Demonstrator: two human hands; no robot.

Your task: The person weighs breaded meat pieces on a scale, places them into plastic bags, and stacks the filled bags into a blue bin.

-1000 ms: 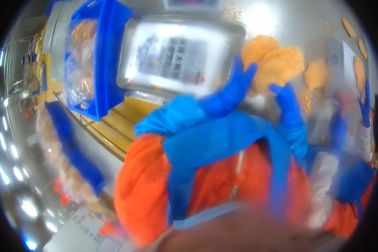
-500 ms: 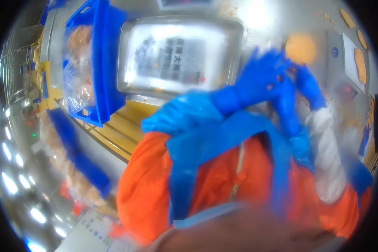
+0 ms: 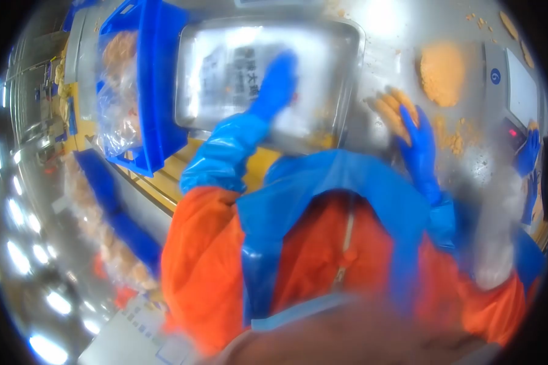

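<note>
My left hand, in a blue glove, is over the metal tray, in front of a clear plastic sheet or bag with dark printing. Its fingers are smeared by motion, and nothing can be made out in them. On the right, my blue-gloved right hand has its fingers against the edge of a tan, ridged piece and grips it above the metal table. A round, flat orange-tan piece lies beyond that hand.
A blue crate with bagged tan pieces stands left of the tray. At right are a scale, loose crumbs, and a co-worker's gloved hand and white sleeve. Yellow slats show below the tray.
My left hand has moved left from beside my right hand to over the tray. The tan piece now shows at my right hand. The co-worker's hand has withdrawn to the right.
</note>
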